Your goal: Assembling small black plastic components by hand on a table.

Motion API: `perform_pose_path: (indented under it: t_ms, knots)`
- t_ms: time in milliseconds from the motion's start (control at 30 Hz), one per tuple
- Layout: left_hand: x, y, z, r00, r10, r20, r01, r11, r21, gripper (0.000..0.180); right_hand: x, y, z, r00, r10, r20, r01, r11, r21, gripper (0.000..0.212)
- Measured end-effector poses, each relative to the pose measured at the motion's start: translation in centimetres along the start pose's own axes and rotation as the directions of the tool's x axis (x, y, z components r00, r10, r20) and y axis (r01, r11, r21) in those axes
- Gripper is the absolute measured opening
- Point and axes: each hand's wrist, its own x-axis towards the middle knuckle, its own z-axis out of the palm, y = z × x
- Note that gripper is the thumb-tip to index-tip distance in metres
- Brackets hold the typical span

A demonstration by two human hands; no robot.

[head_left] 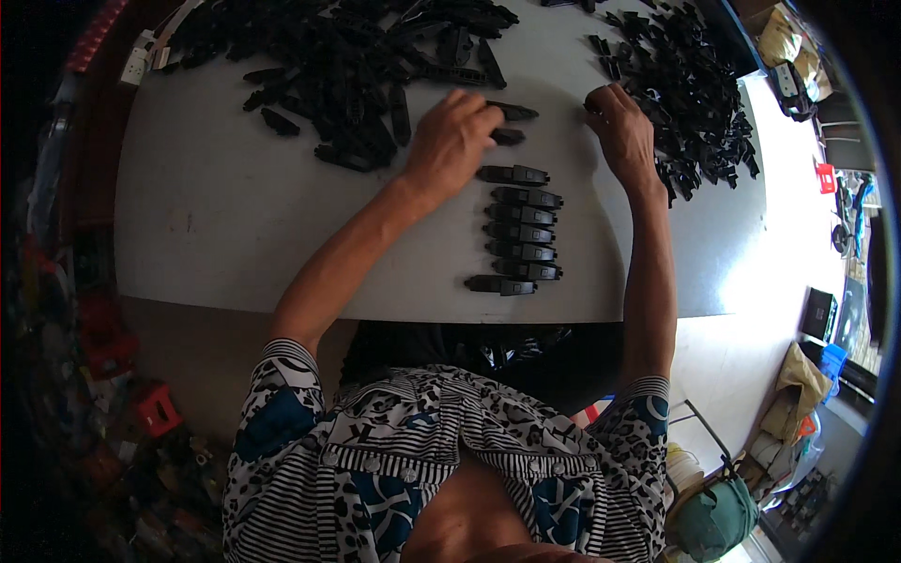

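Note:
My left hand (452, 141) is closed, its fingertips on a short black plastic part (508, 137). Just beyond those fingers lies another long black plastic part (514, 111). To the right, my right hand (621, 127) is bent into a pinch beside the heap of small black pieces (704, 103). Something small and dark shows at its fingertips, too little of it to name. Between my forearms, several slim black plastic housings (522, 215) lie crosswise in a column running toward the near table edge. The nearest housing (500, 284) sits slightly left of the others.
A large pile of long black plastic parts (347, 56) covers the far left of the pale table (216, 216). A white power strip (136, 64) is at the table's left edge. Red stools (157, 408) stand on the floor at left. A green bag (718, 521) is low at right.

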Motion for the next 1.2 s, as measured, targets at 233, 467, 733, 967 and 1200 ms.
perform_pose_path:
  t_ms: [233,467,733,967,1200]
  knots:
    - [-0.5,0.4,-0.1,0.995,-0.095,0.022,0.097,0.980,-0.175,0.026,-1.9,-6.1,-0.8,0.996,-0.036,0.080,-0.003,0.897,0.442,0.019]
    - [-0.6,0.7,0.1,0.996,-0.083,0.015,0.084,0.973,-0.213,0.025,-1.9,-6.4,0.3,0.980,-0.192,0.054,0.168,0.942,0.289,0.020]
    - [-0.2,-0.1,0.6,0.999,-0.037,-0.029,0.027,0.959,-0.284,0.024,-2.0,-5.8,0.9,0.960,-0.276,0.049,0.245,0.911,0.332,0.021]
    - [-0.3,0.6,0.3,0.999,0.021,0.025,-0.013,0.962,-0.272,0.021,-1.4,-6.7,0.9,0.944,-0.318,0.093,0.268,0.898,0.349,0.020]
    - [1.1,-0.4,-1.4,0.996,-0.067,0.057,0.077,0.981,-0.178,0.027,4.4,0.0,-0.6,0.985,0.035,-0.168,-0.075,0.969,-0.236,0.021]
